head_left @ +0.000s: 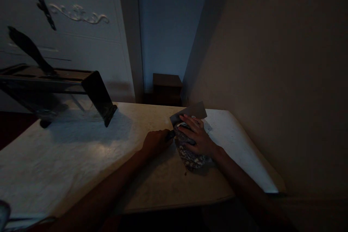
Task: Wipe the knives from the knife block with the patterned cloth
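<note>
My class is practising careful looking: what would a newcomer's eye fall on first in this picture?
First, probably, the broad-bladed knife near the far edge of the table: the left hand grips its black handle, and the right hand lies over a dark, mottled lump beside it. Next, the knife block on the table's left, with another handle rising from it.

Near the centre of the frame, you have a dark brown lump (191,158) mottled with white, a plain grey blade (198,110) and its black handle (170,136). Your table (89,163) is off-white with faint cloudy mottling. At the left you see a black knife block (98,94); at the upper left, a whitish door (89,50) with raised scrollwork (78,14).
</note>
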`<state>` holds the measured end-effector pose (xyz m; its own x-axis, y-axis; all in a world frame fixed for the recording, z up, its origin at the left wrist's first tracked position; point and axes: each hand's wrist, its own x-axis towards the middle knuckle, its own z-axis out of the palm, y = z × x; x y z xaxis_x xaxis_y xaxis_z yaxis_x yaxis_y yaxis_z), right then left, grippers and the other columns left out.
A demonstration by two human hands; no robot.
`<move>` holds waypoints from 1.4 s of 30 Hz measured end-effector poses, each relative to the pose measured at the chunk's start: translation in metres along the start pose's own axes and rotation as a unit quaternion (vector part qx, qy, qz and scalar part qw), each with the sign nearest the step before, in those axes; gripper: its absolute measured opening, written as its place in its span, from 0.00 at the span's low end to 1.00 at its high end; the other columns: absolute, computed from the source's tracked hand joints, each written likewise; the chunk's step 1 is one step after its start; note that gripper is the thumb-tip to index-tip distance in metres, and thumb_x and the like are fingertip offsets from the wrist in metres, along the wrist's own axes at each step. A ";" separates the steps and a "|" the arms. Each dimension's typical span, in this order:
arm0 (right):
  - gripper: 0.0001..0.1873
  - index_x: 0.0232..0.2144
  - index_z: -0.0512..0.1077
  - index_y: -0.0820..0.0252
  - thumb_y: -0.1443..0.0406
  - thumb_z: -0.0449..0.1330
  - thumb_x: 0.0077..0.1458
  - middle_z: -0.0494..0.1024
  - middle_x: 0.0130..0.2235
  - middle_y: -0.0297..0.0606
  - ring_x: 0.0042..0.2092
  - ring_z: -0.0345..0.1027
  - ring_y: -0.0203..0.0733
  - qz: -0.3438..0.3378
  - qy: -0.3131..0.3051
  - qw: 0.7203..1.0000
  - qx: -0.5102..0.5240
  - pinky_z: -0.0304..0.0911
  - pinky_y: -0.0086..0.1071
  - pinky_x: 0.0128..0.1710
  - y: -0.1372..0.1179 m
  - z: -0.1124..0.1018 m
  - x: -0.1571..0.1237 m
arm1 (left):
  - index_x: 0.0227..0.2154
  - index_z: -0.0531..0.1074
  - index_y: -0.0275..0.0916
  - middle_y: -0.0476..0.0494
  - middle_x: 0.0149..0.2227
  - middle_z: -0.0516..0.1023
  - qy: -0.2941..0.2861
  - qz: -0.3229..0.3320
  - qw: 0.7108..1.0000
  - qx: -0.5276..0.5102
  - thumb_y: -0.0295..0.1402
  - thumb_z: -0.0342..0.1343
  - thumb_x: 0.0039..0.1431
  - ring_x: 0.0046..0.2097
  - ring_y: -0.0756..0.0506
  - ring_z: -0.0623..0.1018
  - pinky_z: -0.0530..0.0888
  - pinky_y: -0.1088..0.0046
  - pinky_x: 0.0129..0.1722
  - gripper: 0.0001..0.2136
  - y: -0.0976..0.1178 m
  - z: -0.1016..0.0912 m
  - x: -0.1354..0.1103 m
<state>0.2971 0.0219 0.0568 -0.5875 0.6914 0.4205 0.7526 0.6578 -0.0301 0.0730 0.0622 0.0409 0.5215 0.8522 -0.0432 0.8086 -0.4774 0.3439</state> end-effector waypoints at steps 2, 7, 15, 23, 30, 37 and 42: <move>0.33 0.64 0.60 0.53 0.59 0.58 0.57 0.43 0.71 0.45 0.71 0.35 0.55 0.000 -0.014 1.000 -0.014 0.42 0.56 0.65 -0.004 0.002 0.003 | 0.47 0.73 0.41 0.39 0.43 0.81 -0.005 -0.003 1.000 0.001 0.43 0.50 0.63 0.44 0.40 0.80 0.69 0.68 0.42 0.16 0.002 0.000 0.000; 0.41 0.68 0.49 0.52 0.60 0.60 0.55 0.29 0.72 0.42 0.72 0.24 0.57 0.044 -0.027 0.997 -0.058 0.36 0.60 0.67 -0.013 0.007 0.011 | 0.47 0.72 0.40 0.38 0.44 0.81 -0.008 0.015 1.000 0.019 0.44 0.47 0.65 0.44 0.39 0.80 0.70 0.67 0.40 0.17 0.007 0.002 -0.002; 0.47 0.70 0.30 0.49 0.55 0.56 0.60 0.21 0.71 0.42 0.71 0.22 0.62 0.123 0.012 0.988 -0.091 0.32 0.64 0.66 -0.011 0.012 0.012 | 0.47 0.71 0.38 0.35 0.43 0.80 -0.013 0.051 0.997 0.057 0.44 0.44 0.67 0.43 0.38 0.80 0.71 0.65 0.39 0.18 0.012 0.001 -0.008; 0.42 0.70 0.34 0.48 0.51 0.51 0.63 0.19 0.71 0.38 0.71 0.19 0.59 0.194 0.059 0.975 -0.086 0.31 0.63 0.66 0.007 0.019 0.007 | 0.47 0.73 0.38 0.36 0.44 0.81 -0.010 0.049 0.997 0.057 0.44 0.44 0.66 0.42 0.37 0.81 0.71 0.65 0.38 0.18 0.006 -0.001 -0.011; 0.39 0.70 0.41 0.49 0.47 0.49 0.63 0.23 0.71 0.40 0.72 0.21 0.57 0.275 0.063 0.957 -0.065 0.33 0.62 0.66 0.032 0.022 -0.003 | 0.44 0.76 0.40 0.38 0.41 0.81 -0.024 0.034 0.998 0.051 0.42 0.49 0.62 0.42 0.39 0.80 0.70 0.67 0.38 0.16 0.000 -0.007 -0.009; 0.41 0.68 0.49 0.55 0.44 0.49 0.60 0.36 0.72 0.47 0.72 0.28 0.56 0.352 0.100 0.931 -0.008 0.37 0.59 0.67 0.052 0.021 -0.010 | 0.43 0.77 0.40 0.39 0.41 0.81 -0.014 0.028 0.999 0.035 0.42 0.49 0.60 0.42 0.38 0.80 0.69 0.67 0.39 0.16 -0.003 -0.005 -0.007; 0.43 0.66 0.55 0.61 0.42 0.51 0.58 0.45 0.71 0.49 0.71 0.37 0.56 0.397 0.127 0.908 0.055 0.42 0.56 0.67 0.057 0.020 -0.012 | 0.43 0.78 0.40 0.38 0.39 0.81 0.000 0.020 1.000 0.009 0.41 0.50 0.60 0.41 0.38 0.80 0.69 0.67 0.39 0.16 -0.005 -0.004 -0.007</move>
<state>0.3412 0.0571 0.0319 0.2239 0.8787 0.4217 0.8666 0.0185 -0.4987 0.0638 0.0595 0.0430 0.5533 0.8324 -0.0302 0.7920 -0.5145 0.3287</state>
